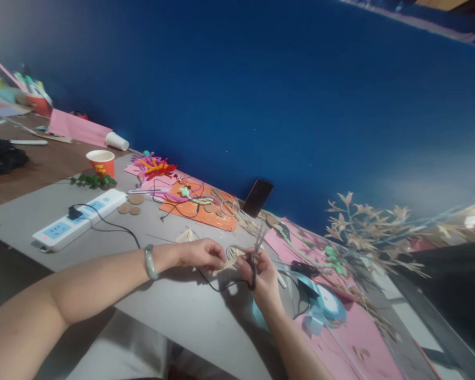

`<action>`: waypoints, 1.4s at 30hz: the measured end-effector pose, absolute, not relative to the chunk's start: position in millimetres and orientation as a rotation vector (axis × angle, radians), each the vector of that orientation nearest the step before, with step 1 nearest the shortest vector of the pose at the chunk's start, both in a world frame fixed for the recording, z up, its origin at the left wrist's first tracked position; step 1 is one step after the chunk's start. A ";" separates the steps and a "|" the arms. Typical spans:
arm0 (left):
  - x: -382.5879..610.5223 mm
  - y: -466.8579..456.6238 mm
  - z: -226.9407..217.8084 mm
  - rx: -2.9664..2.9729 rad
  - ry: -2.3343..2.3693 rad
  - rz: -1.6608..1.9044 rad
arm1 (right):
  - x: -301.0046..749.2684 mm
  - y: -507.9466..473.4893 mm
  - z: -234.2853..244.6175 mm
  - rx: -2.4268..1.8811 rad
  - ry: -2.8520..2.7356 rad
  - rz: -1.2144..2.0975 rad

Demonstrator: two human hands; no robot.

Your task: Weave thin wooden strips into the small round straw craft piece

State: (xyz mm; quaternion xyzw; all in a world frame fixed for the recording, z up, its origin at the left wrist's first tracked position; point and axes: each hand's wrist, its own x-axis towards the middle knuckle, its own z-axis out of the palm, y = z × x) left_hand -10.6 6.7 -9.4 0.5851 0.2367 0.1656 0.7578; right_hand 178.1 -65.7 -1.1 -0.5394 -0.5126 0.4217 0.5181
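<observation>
My left hand (201, 254) is closed in a pinch on a small pale wooden piece (231, 257) held over the grey table (170, 301). A green bangle (150, 262) circles that wrist. My right hand (261, 274) is closed round the dark handles of scissors (254, 258), whose blades point up and look blurred by motion. The two hands meet at the wooden piece. A thin black cord (217, 287) loops under them.
A white power strip (77, 219) with a black plug lies at left, near a red paper cup (101, 162) and green sprig. Orange and pink foam sheets, pipe cleaners (154, 166), a leaning phone (258, 197), blue ribbon (320, 309) and dried tan branches (364, 227) crowd the blue wall side.
</observation>
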 end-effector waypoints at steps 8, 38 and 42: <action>-12.3 5.6 -3.3 1.145 0.496 0.241 | 170.9 -71.0 5.7 -1.222 -1.308 1.101; -11.9 5.5 -11.3 1.333 0.529 0.251 | 170.1 -68.8 -2.2 -1.269 -1.202 1.107; -10.8 2.1 -9.9 1.389 0.503 0.274 | 168.6 -68.9 -2.0 -1.264 -1.218 1.148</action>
